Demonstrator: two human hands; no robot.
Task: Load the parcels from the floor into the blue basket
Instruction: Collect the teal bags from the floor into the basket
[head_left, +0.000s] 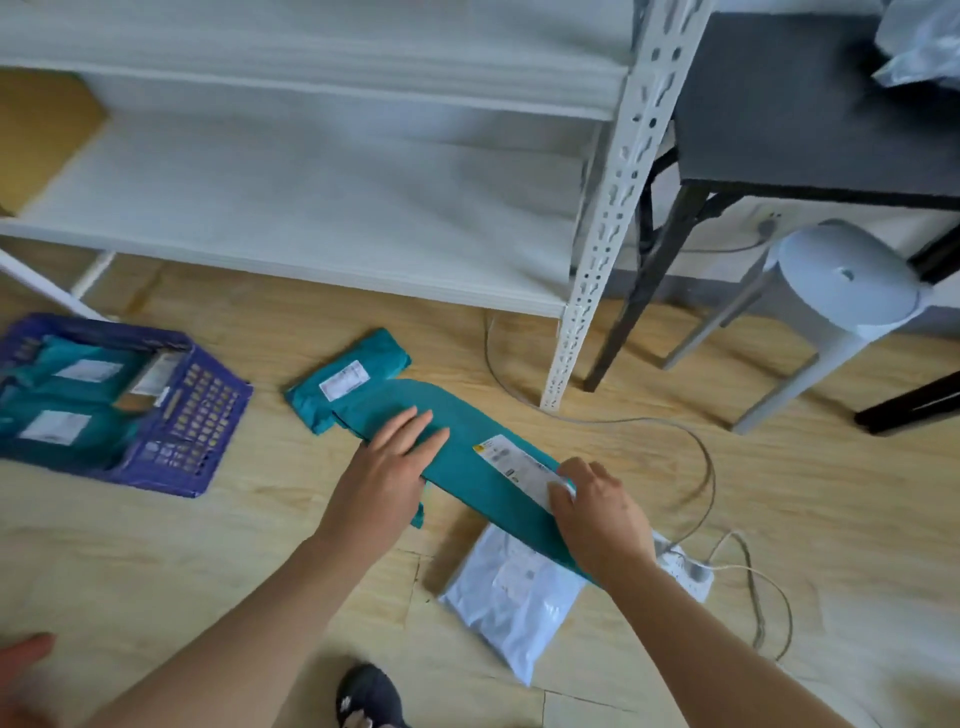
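Note:
A long teal parcel (470, 457) with a white label lies slanted across the floor's middle. My left hand (392, 467) lies flat on its upper end with straight fingers. My right hand (597, 506) grips its lower end, fingers curled over the label's edge. A shorter teal parcel (345, 376) lies behind it, partly under it. A white plastic parcel (511, 592) lies beneath the long parcel's lower end. The blue basket (200, 415) stands on the floor at the left and holds teal parcels with white labels.
A white metal shelf unit (597, 260) stands behind the parcels. To the right are a black table (810, 104) and a grey stool (841, 291). A grey cable (696, 441) and white power strip (685, 571) lie right of my right hand. My shoe (369, 696) is at the bottom.

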